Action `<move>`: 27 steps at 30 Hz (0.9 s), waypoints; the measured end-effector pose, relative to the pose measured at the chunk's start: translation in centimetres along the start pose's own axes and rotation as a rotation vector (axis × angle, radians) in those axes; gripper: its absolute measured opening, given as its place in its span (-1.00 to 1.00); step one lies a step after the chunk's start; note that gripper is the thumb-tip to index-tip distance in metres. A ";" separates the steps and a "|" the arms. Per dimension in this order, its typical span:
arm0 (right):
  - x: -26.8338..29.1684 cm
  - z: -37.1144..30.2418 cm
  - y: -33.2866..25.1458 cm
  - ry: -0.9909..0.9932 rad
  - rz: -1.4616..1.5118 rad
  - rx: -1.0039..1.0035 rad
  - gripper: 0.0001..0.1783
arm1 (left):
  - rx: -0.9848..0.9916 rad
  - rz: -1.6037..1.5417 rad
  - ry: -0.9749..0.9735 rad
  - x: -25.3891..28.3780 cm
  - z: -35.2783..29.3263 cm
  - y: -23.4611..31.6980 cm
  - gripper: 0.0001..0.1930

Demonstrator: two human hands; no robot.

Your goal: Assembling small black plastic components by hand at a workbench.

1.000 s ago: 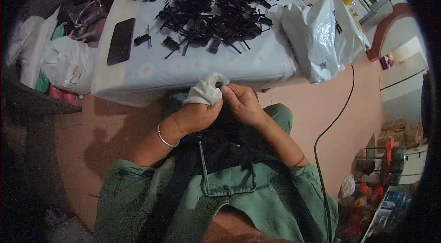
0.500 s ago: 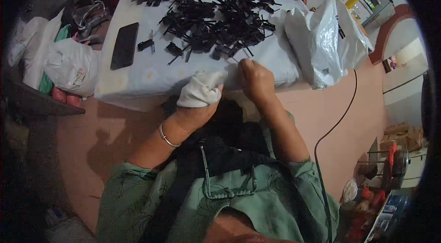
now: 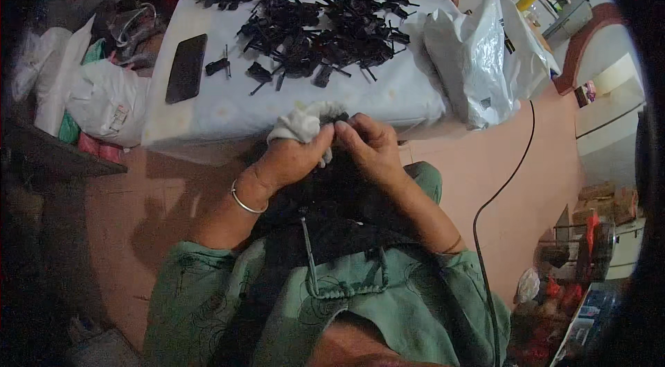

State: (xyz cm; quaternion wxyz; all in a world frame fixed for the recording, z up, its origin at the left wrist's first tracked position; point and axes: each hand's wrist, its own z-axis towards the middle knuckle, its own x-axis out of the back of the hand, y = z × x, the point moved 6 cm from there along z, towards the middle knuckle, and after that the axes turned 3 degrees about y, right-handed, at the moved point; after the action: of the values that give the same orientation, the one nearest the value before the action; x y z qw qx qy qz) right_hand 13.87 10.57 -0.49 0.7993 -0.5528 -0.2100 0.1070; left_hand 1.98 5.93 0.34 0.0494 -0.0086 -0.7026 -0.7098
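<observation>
Left hand (image 3: 294,154) (white cloth (image 3: 298,124) on it) and right hand (image 3: 375,151) pinch one black part (image 3: 342,117); pile (image 3: 294,18) beyond them, finished share unclear.

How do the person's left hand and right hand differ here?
White cloth covers most of the left hand's fingers, though its thumb is bare; the right hand has no cloth over it.
The left hand has a silver bangle at the wrist; the right hand has none there.
Both come together at a small dark piece, near the table's edge.
</observation>
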 end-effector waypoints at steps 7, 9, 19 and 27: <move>-0.3 0.0 0.8 -0.098 0.004 -0.091 -0.70 | -0.307 0.091 0.157 0.4 -0.5 -1.0 -0.71; -0.4 -0.3 -0.4 -0.106 -0.105 -0.006 -0.68 | -0.282 0.191 0.185 0.4 -0.4 -1.0 -0.73; -0.6 -1.0 0.9 -0.105 0.113 -0.156 -0.76 | -0.566 0.401 0.245 -0.6 -1.2 1.2 -0.78; 0.5 -1.1 0.4 -0.259 -0.138 -0.118 -0.80 | -0.098 -0.206 0.137 0.6 -0.3 -0.9 -0.70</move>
State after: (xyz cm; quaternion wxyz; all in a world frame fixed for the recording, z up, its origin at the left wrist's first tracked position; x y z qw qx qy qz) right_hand 14.87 10.01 -1.03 0.7369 -0.5648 -0.3548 0.1097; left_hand 1.36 5.59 -0.52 0.0235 0.1095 -0.6592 -0.7436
